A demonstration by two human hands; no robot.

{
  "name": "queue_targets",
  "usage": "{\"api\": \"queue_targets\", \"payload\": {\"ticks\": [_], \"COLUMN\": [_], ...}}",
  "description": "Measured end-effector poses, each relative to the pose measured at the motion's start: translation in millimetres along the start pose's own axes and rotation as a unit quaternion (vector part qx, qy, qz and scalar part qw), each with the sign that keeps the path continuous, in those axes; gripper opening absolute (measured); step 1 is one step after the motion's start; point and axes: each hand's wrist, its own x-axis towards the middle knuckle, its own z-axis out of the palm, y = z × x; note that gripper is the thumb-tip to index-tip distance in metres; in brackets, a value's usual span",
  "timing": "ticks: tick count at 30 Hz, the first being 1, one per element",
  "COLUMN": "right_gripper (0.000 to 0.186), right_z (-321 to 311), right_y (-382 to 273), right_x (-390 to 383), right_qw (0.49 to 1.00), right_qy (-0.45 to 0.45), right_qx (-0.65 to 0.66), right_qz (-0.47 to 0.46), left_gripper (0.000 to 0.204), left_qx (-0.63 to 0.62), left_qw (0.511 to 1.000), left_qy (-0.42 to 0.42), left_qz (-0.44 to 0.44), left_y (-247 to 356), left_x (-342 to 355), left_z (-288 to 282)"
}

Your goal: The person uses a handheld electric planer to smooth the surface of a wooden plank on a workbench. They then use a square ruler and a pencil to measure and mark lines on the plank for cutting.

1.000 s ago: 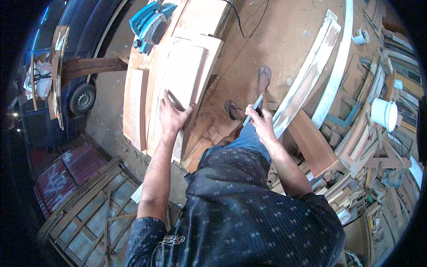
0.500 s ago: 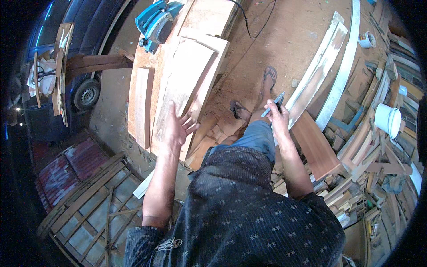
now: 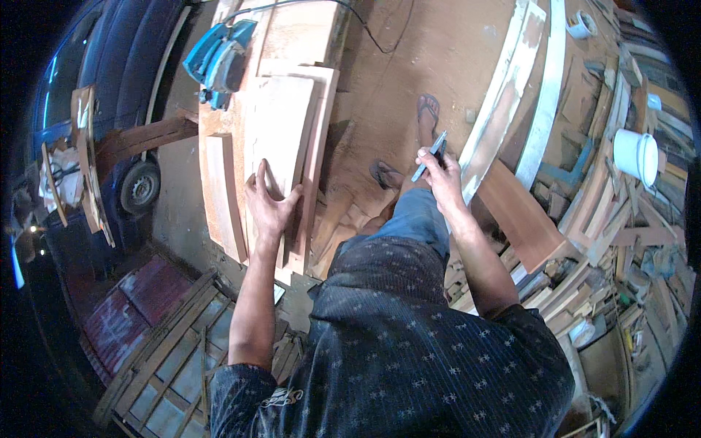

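A pale wooden board (image 3: 281,109) lies on top of a wider plank (image 3: 321,124) on the sawdust-strewn bench (image 3: 232,115). My left hand (image 3: 269,208) spans the board's near end, thumb at its right edge and fingers toward its left, closed on it. Beside it on the left rests a narrow thick wooden strip (image 3: 225,193). In my right hand (image 3: 444,179), above my knee, a slim blue-grey tool (image 3: 439,144) with a dark part is pinched between thumb and fingers; its exact kind is unclear.
A blue electric planer (image 3: 219,62) sits farther along the bench, near a black cable (image 3: 358,16). Long planks (image 3: 504,95) and a reddish board (image 3: 522,215) lie to the right. Scrap wood and a white bucket (image 3: 635,157) are beyond. A dark vehicle (image 3: 109,66) stands left.
My left hand has come down from an open, raised pose onto the board's near end. My right hand still holds the slim tool, now tilted more upright. The whole view has shifted.
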Motion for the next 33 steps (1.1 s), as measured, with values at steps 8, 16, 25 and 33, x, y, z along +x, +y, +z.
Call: {"api": "queue_targets", "payload": {"ticks": [8,16,25,33], "right_gripper": [0.032,0.026,0.022,0.024], "right_z": [-8,10,20,27], "right_y": [5,-12,-17,-16], "right_x": [3,2,6,5], "right_qw": [0.999,0.999,0.998,0.997], "right_qy": [0.008,-0.021,-0.044,-0.054], "right_qx": [0.010,-0.003,-0.049,-0.044], "right_qz": [0.033,0.027,0.013,0.036], "left_gripper": [0.117,0.122,0.113,0.115], "left_qx": [0.010,0.005,-0.022,-0.033], "left_qw": [1.000,0.999,0.994,0.995], "left_qy": [-0.028,-0.043,-0.095,-0.083], "left_qz": [0.002,-0.015,-0.053,-0.053], "left_y": [15,17,25,24], "left_x": [7,1,9,-1], "left_z": [37,28,9,7]}}
